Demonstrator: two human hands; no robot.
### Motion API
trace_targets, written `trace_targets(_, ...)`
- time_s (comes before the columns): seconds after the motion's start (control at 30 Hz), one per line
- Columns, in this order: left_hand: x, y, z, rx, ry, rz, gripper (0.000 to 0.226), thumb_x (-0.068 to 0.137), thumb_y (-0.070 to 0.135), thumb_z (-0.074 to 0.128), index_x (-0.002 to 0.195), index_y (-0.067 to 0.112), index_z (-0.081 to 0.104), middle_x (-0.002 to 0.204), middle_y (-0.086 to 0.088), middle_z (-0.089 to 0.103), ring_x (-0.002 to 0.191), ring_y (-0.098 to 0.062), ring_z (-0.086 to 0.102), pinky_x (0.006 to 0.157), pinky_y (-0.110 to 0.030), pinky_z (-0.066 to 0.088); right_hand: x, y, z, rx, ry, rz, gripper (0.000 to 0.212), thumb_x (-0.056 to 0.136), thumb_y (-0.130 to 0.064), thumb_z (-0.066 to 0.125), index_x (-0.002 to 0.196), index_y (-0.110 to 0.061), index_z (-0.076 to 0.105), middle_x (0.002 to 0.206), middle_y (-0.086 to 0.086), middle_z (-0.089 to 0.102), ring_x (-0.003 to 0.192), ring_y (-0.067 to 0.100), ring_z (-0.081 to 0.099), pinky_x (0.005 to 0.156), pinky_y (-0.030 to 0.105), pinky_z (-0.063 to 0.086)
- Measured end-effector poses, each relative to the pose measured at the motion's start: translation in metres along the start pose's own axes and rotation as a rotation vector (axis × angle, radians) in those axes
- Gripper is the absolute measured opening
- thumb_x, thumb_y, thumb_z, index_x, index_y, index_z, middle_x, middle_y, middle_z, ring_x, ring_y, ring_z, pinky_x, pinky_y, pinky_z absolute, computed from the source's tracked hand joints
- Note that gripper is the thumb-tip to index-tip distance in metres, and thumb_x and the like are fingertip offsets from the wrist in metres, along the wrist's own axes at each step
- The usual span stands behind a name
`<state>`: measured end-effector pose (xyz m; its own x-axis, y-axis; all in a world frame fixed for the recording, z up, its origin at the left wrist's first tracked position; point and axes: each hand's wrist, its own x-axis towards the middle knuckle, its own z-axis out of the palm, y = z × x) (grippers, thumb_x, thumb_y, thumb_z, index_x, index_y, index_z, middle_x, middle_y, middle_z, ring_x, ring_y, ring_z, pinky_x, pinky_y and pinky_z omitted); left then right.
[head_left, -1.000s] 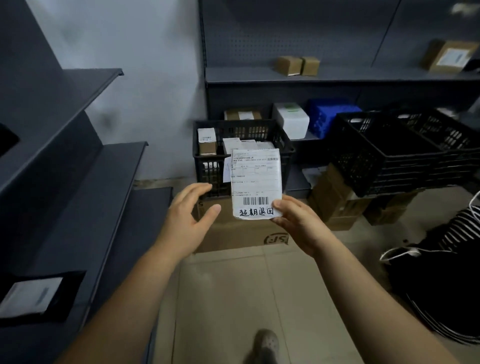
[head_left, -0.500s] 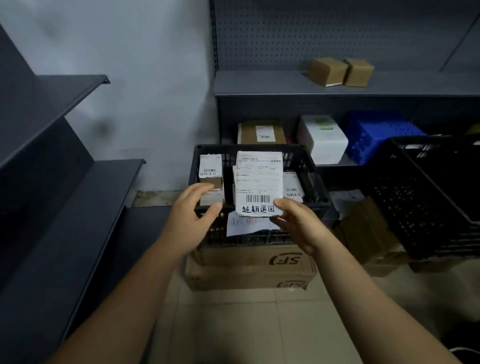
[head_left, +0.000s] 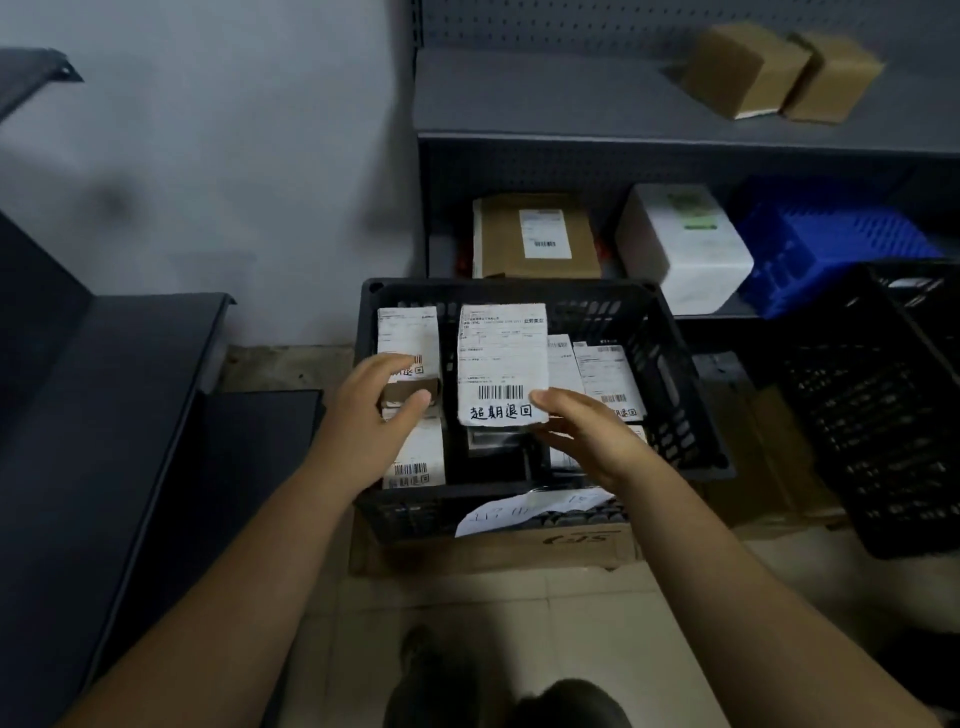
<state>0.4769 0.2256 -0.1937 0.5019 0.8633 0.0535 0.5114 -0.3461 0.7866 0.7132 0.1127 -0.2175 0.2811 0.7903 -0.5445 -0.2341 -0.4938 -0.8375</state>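
Note:
A flat parcel (head_left: 501, 358) with a white shipping label, a barcode and handwritten characters is upright over the black plastic crate (head_left: 675, 384). My right hand (head_left: 582, 436) pinches it at its lower right corner. My left hand (head_left: 371, 415) hovers with curved fingers at the crate's left side, its thumb and fingers framing the brown end of a small labelled box (head_left: 408, 338). Whether it touches that box cannot be told. Several more labelled parcels stand inside the crate.
The crate sits on a cardboard box (head_left: 493, 551) on the tiled floor. Behind is a grey shelf unit (head_left: 545, 104) with two small cartons (head_left: 779, 73), a brown parcel (head_left: 535, 236), a white foam box (head_left: 680, 244) and a blue basket (head_left: 831, 244). Another black crate (head_left: 883, 405) stands right, dark shelves (head_left: 104, 389) left.
I have stepped closer to the crate and look down into it. Both hands, with the parcel in the right one, have come over the crate's opening.

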Motion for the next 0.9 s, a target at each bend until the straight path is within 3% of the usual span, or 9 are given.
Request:
trace_targets(0.1,0.005,-0.021,0.0,-0.033,0.021,-0.091,0.038,0.092,0.028,0.062,0.13,0.027,0.056,0.128,0.019,0.047,0.113,0.001,0.042,0.1,-0.027,0.037,0.018,0.009,0.003,-0.108,-0.041,0.093,0.029,0.087,-0.035,0.071,0.111,-0.025,0.057,0.115,-0.002,0.065,0.107,0.02,0.066,0.088,0.025,0.052)
trace_targets(0.3,0.0,-0.054,-0.007,0.0,0.093,-0.221,0.038,0.09,0.029,0.064,0.127,0.022,0.059,0.13,0.01,0.053,0.118,-0.007,0.049,0.102,-0.032,0.041,0.062,0.026,0.025,-0.316,-0.187,0.203,0.045,0.089,-0.036,0.068,0.131,-0.034,0.051,0.107,-0.006,0.067,0.091,0.015,0.066,0.085,0.029,0.051)
trace_targets(0.43,-0.004,-0.059,-0.009,-0.027,0.157,-0.251,0.032,0.09,0.024,0.065,0.122,0.023,0.061,0.117,0.025,0.053,0.103,0.016,0.047,0.092,-0.016,0.038,0.085,0.038,0.056,-0.332,-0.242,0.241,0.045,0.087,-0.043,0.068,0.128,-0.039,0.048,0.102,-0.005,0.067,0.085,0.012,0.061,0.082,0.03,0.051)
trace_targets(0.47,-0.005,-0.06,-0.01,-0.03,0.164,-0.262,0.031,0.09,0.023,0.065,0.121,0.024,0.061,0.116,0.025,0.052,0.102,0.015,0.047,0.091,-0.015,0.037,0.087,0.04,0.064,-0.337,-0.246,0.241,0.046,0.088,-0.045,0.067,0.13,-0.038,0.047,0.103,-0.006,0.065,0.089,0.012,0.061,0.084,0.031,0.052)
trace_targets(0.57,-0.01,-0.067,-0.011,-0.031,0.171,-0.298,0.038,0.091,0.025,0.065,0.127,0.02,0.059,0.123,0.015,0.051,0.113,-0.001,0.048,0.095,-0.022,0.038,0.095,0.045,0.085,-0.419,-0.272,0.238,0.065,0.083,-0.052,0.064,0.141,-0.03,0.047,0.13,-0.004,0.061,0.111,0.019,0.061,0.101,0.043,0.05)
trace_targets(0.67,-0.016,-0.067,-0.012,-0.047,0.157,-0.311,0.039,0.091,0.027,0.064,0.129,0.022,0.057,0.124,0.015,0.05,0.115,-0.005,0.047,0.097,-0.027,0.04,0.096,0.044,0.092,-0.476,-0.264,0.233,0.059,0.088,-0.044,0.061,0.142,-0.027,0.048,0.134,-0.001,0.06,0.114,0.024,0.061,0.104,0.047,0.047)
trace_targets(0.8,-0.022,-0.061,-0.015,-0.038,0.153,-0.255,0.039,0.091,0.029,0.063,0.129,0.021,0.057,0.127,0.012,0.053,0.117,-0.004,0.047,0.103,-0.03,0.041,0.077,0.021,0.084,-0.569,-0.167,0.089,0.065,0.091,-0.048,0.061,0.148,-0.025,0.04,0.139,-0.001,0.054,0.117,0.021,0.058,0.102,0.037,0.047)
trace_targets(0.9,-0.028,-0.043,-0.026,-0.039,0.203,-0.229,0.041,0.091,0.031,0.064,0.131,0.025,0.055,0.129,0.016,0.049,0.117,-0.004,0.045,0.103,-0.032,0.04,0.053,-0.016,0.076,-0.638,-0.094,-0.135,0.053,0.095,-0.041,0.059,0.143,-0.024,0.046,0.115,-0.01,0.06,0.098,0.01,0.059,0.072,0.015,0.045)
